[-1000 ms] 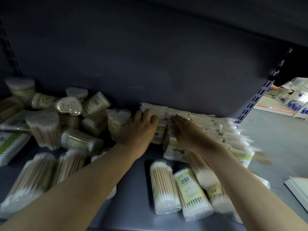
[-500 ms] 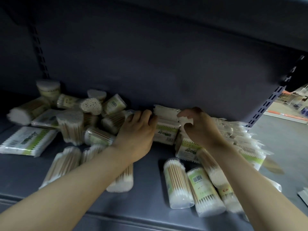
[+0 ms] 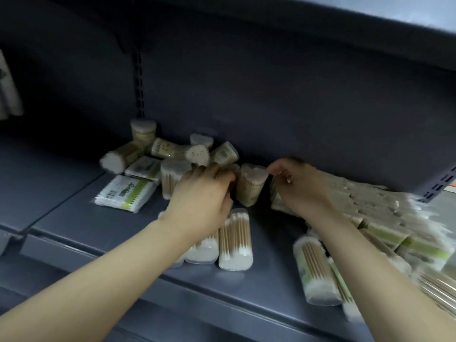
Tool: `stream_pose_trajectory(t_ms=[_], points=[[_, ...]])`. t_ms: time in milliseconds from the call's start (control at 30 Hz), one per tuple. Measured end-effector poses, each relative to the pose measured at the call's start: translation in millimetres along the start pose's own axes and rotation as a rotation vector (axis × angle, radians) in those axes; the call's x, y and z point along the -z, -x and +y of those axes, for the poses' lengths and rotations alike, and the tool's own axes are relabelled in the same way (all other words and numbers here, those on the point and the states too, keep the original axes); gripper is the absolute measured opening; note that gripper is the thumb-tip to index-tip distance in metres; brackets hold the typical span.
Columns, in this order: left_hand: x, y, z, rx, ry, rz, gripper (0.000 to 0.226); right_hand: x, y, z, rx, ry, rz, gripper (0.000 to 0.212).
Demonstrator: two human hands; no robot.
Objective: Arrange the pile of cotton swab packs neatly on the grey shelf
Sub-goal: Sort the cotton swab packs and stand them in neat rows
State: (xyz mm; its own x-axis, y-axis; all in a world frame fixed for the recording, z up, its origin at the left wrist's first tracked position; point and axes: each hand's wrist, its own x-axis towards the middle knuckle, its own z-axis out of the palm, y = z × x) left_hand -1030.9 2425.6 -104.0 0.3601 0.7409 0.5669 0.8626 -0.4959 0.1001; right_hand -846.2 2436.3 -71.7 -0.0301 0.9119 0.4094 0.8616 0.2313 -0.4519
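On grey shelf (image 3: 118, 218), sorting step: left hand (image 3: 202, 196) reaches into pile, grip hidden; right hand (image 3: 301, 186) pinches upright tub (image 3: 250, 187) rim. Next: lift tub, line it up.

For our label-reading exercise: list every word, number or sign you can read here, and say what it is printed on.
None can be read.
Flat pack: barcode and green print, too blurred.
Upright tub: label too blurred.
Lying tub: green label, print too small.
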Motion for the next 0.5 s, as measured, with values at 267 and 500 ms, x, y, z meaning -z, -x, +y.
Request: stream_pose_trajectory(t_ms=[267, 500], points=[[19.3, 22.3, -38.3, 0.062, 0.008, 0.078, 0.032, -23.3, -6.1, -41.8, 0.023, -0.039, -0.072, 0.028], [22.0, 44.4, -76.4, 0.258, 0.032, 0.094, 0.013, -50.4, -15.7, -69.8, 0.066, -0.101, -0.088, 0.028]])
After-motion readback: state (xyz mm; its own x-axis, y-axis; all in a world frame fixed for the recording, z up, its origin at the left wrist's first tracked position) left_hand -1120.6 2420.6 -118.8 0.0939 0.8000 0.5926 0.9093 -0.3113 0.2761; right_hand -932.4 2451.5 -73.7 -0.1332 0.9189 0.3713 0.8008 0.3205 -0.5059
